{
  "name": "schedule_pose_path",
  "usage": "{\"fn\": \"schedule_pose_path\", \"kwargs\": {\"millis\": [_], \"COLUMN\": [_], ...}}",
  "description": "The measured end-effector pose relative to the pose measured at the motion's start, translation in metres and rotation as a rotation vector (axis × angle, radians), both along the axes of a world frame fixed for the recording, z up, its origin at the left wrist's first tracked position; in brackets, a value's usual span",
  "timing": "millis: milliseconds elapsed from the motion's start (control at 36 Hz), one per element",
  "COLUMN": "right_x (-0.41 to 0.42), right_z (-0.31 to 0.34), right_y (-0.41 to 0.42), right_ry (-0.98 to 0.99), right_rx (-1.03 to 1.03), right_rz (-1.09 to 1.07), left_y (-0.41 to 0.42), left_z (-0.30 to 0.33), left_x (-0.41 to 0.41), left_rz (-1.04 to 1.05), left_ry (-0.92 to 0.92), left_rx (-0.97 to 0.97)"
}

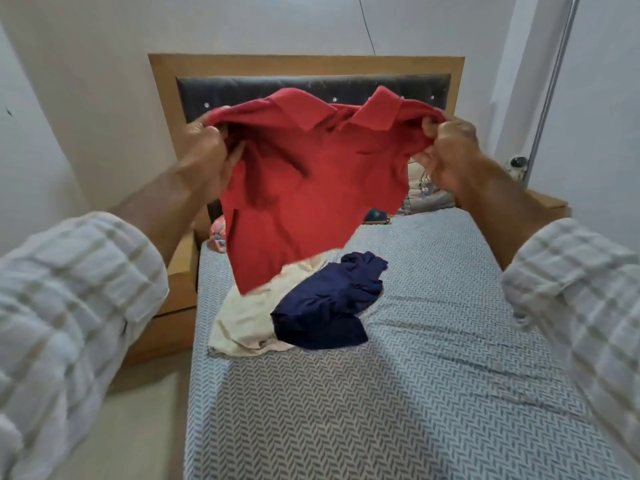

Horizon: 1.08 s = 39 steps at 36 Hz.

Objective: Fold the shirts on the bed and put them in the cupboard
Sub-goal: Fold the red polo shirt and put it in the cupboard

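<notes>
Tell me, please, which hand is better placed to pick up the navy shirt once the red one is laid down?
Probably the right hand. Both hands grip the red shirt by its shoulders, but the navy shirt lies right of the cream one, nearer the bed's middle, while the left hand is out past the bed's left edge.

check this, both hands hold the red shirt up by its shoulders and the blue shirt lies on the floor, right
Not quite. The head view shows both the left hand and right hand holding the red shirt up by its shoulders, but the blue shirt lies on the bed, not the floor.

three shirts point(304, 188), perhaps two pillows point(427, 195)
</notes>
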State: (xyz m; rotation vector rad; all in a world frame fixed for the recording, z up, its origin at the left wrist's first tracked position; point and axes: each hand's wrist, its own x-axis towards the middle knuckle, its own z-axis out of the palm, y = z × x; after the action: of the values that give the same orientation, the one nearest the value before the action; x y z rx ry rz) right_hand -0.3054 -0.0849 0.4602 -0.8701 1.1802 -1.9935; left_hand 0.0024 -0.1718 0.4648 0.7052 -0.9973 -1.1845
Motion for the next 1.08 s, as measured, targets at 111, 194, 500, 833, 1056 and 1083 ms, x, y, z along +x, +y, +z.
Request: {"fn": "schedule_pose_path", "kwargs": {"millis": [111, 194, 500, 833, 1056, 1083], "right_x": [-0.009, -0.024, -0.052, -0.074, -0.048, -0.043], "right_z": [-0.028, -0.074, -0.306, -0.465, -0.504, -0.505], "right_y": [0.017, 0.032, 0.153, 0.290, 0.328, 0.330], "right_ry": [0.159, 0.345, 0.859, 1.409, 1.857, 1.832], "right_rx": [0.043, 0.168, 0.694, 0.933, 0.955, 0.887], "right_rz": [0.009, 0.001, 0.316, 0.579, 0.433, 0.385], "left_y": [0.014, 0.023, 0.133, 0.264, 0.292, 0.292], "left_z": [-0.026, -0.071, -0.289, -0.460, -0.468, -0.469], "left_x": [0.009, 0.036, 0.075, 0.062, 0.059, 0.057], "left_rz": [0.030, 0.082, -0.242, -0.637, -0.604, -0.624], "left_ry": [-0.216, -0.651, -1.977, -2.310, -2.338, -2.308], "left_rx": [-0.042, -0.092, 0.006, -0.151, -0.277, -0.291]}}
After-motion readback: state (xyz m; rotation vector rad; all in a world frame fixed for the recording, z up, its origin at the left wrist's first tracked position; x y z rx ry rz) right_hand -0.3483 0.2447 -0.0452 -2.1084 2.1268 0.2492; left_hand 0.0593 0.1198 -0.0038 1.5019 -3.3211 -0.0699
